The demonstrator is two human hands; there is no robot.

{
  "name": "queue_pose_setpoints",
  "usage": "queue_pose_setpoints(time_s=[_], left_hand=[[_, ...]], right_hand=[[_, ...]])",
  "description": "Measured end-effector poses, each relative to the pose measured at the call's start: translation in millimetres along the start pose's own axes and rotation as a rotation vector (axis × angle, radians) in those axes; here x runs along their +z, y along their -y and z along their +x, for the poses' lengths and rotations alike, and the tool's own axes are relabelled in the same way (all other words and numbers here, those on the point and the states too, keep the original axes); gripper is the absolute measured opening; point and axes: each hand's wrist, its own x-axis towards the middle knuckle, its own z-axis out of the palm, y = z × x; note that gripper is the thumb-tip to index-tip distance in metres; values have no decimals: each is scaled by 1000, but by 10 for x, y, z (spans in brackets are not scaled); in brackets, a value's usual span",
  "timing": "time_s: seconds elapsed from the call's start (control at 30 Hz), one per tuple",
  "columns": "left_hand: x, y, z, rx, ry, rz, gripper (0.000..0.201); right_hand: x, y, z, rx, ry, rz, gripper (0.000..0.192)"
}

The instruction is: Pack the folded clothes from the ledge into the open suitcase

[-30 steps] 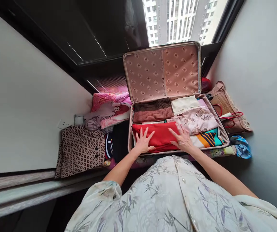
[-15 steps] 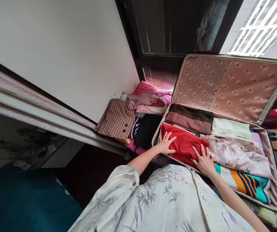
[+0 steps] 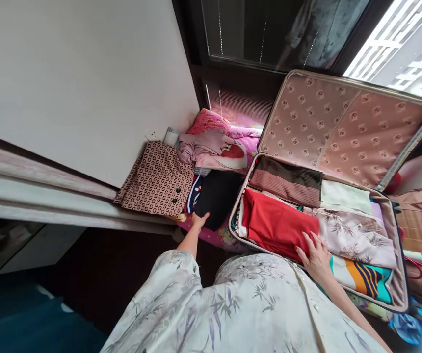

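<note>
My right hand lies with fingers spread on the right end of a folded red garment inside the open suitcase. To the left, outside the case, my left hand reaches the near edge of a folded black garment. Its thumb is stretched apart; the other fingers show only in part. A navy garment with white stripes lies just beside that hand. Around the red garment in the case are a brown ribbed garment, a floral pale garment and a colourful striped one.
The suitcase lid stands raised near the window. A brown patterned garment with black buttons lies by the white wall. Behind are pink bedding and a mauve cloth. A tan bag is at the right.
My left hand has left the red garment and moved left to the black garment outside the suitcase. My right hand stays on the red garment's right end. The view has shifted slightly.
</note>
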Motion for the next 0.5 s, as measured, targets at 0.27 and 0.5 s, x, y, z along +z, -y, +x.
queue_pose_setpoints(time_s=[0.27,0.5], left_hand=[[33,79,235,-176,274,-355,57],[69,76,126,-323,553,-598,33]], right_hand=[[90,8,-19,1,-57,75,50],[49,235,77,-38,-82,163,45]])
